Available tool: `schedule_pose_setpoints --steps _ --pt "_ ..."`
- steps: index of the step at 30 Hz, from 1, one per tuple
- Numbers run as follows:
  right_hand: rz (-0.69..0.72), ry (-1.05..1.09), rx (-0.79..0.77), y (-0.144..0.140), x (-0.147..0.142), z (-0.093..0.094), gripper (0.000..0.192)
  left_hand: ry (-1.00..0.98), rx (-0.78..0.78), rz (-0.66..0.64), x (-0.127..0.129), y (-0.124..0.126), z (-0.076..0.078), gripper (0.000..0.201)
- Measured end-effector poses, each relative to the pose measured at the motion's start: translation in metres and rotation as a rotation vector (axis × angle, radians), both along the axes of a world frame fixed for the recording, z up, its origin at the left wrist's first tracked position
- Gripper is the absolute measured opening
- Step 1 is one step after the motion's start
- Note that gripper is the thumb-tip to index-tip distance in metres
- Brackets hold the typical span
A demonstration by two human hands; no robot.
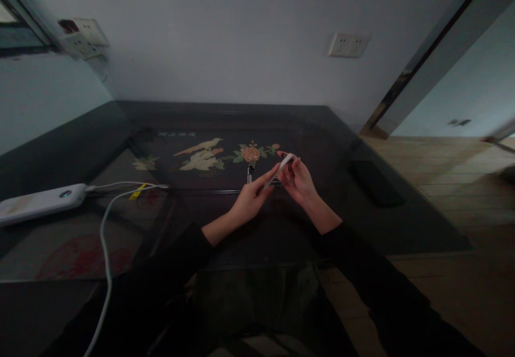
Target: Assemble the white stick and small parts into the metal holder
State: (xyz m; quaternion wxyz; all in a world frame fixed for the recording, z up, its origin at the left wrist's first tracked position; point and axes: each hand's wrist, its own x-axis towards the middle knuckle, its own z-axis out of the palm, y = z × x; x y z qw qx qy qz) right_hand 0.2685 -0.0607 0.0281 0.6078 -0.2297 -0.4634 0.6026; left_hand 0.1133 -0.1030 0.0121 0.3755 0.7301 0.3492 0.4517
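Head view: dark table (277, 239) beneath, wall (225, 51) beyond the grip. Both hands (301, 186) pinch a white slab (280, 168) slanting lengthwise up-right

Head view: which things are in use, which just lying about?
In use:
slim pale object, in left hand and right hand
perhaps small shiny piece beside left hand

Apparently lying about:
white device
white cable
yellow tag
dark flat object
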Motion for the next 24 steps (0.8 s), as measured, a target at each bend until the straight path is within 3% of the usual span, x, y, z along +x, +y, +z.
schedule_pose_setpoints --steps 14,24 --pt "0.038 -0.008 0.056 0.001 0.000 0.001 0.045 -0.006 -0.050 0.099 -0.003 0.003 0.001 0.058" --pt "0.005 -0.005 0.007 0.003 0.002 -0.003 0.051 0.019 0.021 -0.019 0.001 -0.005 0.003 0.056"
